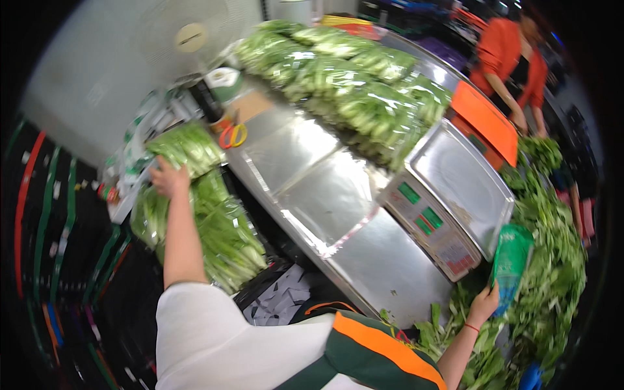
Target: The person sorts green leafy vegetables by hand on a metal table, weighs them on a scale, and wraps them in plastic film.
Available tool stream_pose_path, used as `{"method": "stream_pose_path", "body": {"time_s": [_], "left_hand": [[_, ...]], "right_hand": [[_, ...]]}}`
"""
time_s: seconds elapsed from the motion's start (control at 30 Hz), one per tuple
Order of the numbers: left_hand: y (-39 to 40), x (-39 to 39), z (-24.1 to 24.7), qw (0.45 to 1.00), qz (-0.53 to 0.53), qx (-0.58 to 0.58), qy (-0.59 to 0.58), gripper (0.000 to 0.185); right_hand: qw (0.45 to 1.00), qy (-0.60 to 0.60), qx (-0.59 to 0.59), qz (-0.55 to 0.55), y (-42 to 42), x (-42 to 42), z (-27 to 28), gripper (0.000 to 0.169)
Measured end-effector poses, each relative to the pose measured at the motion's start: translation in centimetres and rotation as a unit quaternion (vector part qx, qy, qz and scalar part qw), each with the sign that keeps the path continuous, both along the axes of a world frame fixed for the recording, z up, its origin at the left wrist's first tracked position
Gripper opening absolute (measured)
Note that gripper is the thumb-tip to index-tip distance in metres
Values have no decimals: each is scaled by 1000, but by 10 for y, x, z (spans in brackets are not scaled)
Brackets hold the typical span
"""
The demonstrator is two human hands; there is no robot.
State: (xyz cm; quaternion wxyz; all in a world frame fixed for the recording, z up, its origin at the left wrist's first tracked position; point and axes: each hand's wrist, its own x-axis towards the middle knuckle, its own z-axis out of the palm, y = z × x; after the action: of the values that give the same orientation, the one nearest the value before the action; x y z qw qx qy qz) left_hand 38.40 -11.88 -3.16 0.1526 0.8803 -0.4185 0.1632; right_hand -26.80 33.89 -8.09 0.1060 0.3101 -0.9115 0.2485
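Note:
My left hand (169,178) is against the near left edge of a clear bag of leafy greens (187,148), on top of a stack at the left. Whether its fingers grip the bag is not clear. More bagged greens (229,243) lie just below it. On the right, my right hand (482,306) holds the lower end of a green and blue plastic bag (513,261). That bag is beside the corner of a digital scale (424,229) with a steel pan (460,180). Loose leafy greens (546,234) spread out beyond the hand.
Several bagged greens (341,83) are piled along the far side of the steel table (317,195). Scissors (234,135) stand in a holder near a fan (190,38). An orange scale (487,122) stands before a person in orange (502,53). Stacked dark crates (58,219) line the left.

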Motion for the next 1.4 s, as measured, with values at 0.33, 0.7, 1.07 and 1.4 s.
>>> {"method": "stream_pose_path", "body": {"time_s": [0.33,0.7,1.07,1.4], "left_hand": [[177,-369,43,438,-865,185,160,58],[262,-389,-69,384,-863,324,-53,84],[264,-402,-68,373,-869,314,-85,86],[262,-441,-18,309,-901,246,178,67]], "right_hand": [[876,-96,49,469,-65,141,30,56],[931,64,-66,-354,270,27,25,43],[799,-154,166,-557,328,-40,-21,83],[763,-306,-497,-276,263,10,44,35]]}}
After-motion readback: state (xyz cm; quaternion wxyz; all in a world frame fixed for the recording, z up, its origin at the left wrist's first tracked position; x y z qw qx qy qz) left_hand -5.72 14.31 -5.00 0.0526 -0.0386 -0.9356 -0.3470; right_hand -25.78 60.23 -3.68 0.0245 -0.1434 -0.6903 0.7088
